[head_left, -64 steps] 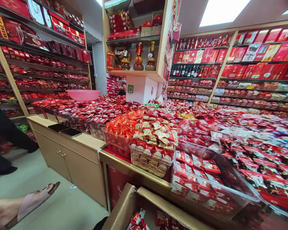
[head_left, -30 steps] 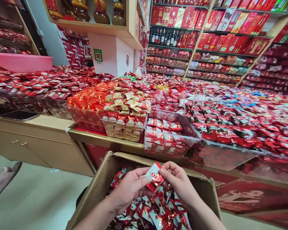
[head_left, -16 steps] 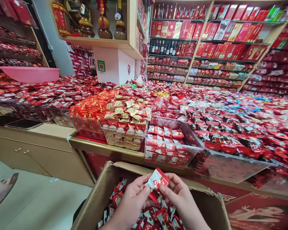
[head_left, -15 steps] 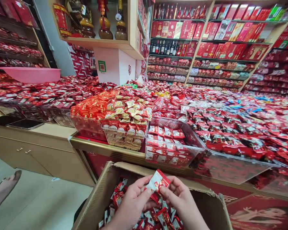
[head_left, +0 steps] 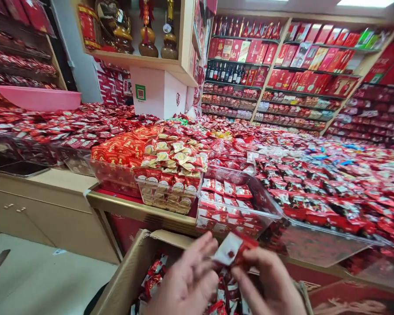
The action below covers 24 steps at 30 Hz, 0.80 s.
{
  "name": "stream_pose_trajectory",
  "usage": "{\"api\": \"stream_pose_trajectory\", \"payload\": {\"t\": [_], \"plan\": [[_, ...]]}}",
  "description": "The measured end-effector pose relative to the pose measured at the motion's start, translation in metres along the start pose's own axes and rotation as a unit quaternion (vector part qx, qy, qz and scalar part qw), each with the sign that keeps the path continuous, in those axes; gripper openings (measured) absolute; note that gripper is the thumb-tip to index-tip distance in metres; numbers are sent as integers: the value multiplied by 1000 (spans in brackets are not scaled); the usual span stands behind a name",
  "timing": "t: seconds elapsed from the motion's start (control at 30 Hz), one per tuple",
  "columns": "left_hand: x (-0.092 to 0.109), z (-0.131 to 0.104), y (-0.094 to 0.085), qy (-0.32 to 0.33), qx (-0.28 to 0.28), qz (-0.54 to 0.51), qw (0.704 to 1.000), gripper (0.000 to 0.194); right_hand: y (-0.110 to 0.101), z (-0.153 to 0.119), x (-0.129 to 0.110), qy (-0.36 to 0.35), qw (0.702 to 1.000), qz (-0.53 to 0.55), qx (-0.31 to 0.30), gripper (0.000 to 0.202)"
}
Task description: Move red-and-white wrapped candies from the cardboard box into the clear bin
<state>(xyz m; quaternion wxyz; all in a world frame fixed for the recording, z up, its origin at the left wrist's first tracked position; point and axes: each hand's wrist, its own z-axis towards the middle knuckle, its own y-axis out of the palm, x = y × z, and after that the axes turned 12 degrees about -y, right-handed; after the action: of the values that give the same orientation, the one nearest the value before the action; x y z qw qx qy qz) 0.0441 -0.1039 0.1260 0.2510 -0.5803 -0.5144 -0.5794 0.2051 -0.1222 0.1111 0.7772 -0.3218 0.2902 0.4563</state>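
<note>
My right hand [head_left: 271,278] pinches a small red-and-white wrapped candy packet [head_left: 229,249] between thumb and fingers, above an open cardboard box [head_left: 123,273]. Beside the packet's white end is my left hand [head_left: 190,273], blurred, its fingers loosely bent and apart with nothing visible between them. Red and dark wrapped candies [head_left: 153,280] lie inside the box, partly covered by both hands. Just beyond, a clear plastic bin [head_left: 269,210] holds similar red-and-white packets [head_left: 230,201] stacked in rows.
Left of that bin stands a clear bin of gold-and-red packets [head_left: 170,192]. Dark red packets [head_left: 321,192] fill a wide bin on the right. A gold counter edge [head_left: 124,208] runs behind the box. A pink basin [head_left: 39,97] and shelves with bottles [head_left: 226,72] are farther back.
The packet has moved right and slightly up with my right hand. My left hand's fingers, on the packet before, have come off it. The foot at left has mostly left the view.
</note>
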Motion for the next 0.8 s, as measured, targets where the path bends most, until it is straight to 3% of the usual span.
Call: {"api": "stream_pose_trajectory", "payload": {"t": [0.03,0.07,0.1,0.13,0.17,0.23,0.27,0.33,0.47,0.67,0.8], "plan": [[19,5,-3,53,20,98,994,43,-10,24,-3,-23,1000,-4,-6,20],[41,14,-6,126,25,229,965,37,-19,50,-5,-41,999,-13,-32,23],[62,26,-9,232,52,341,909,28,-26,77,-5,-49,997,-31,-42,24],[82,40,-10,294,58,435,849,25,-31,103,-3,-42,996,-51,-68,21],[100,57,-9,321,55,514,793,26,-32,126,2,-13,990,-69,-119,19],[124,90,-4,270,0,673,689,27,-25,159,18,79,963,-118,-229,17],[130,106,1,245,-15,704,666,24,-19,170,28,108,950,-132,-262,17],[130,132,9,197,-22,748,633,18,-4,180,46,142,931,-153,-301,18],[108,164,15,120,-5,799,590,17,16,179,66,167,913,-166,-333,20],[94,180,12,28,0,847,531,9,16,178,68,157,888,-177,-393,18],[93,186,13,-1,0,850,527,11,15,181,67,143,870,-205,-426,22]]}}
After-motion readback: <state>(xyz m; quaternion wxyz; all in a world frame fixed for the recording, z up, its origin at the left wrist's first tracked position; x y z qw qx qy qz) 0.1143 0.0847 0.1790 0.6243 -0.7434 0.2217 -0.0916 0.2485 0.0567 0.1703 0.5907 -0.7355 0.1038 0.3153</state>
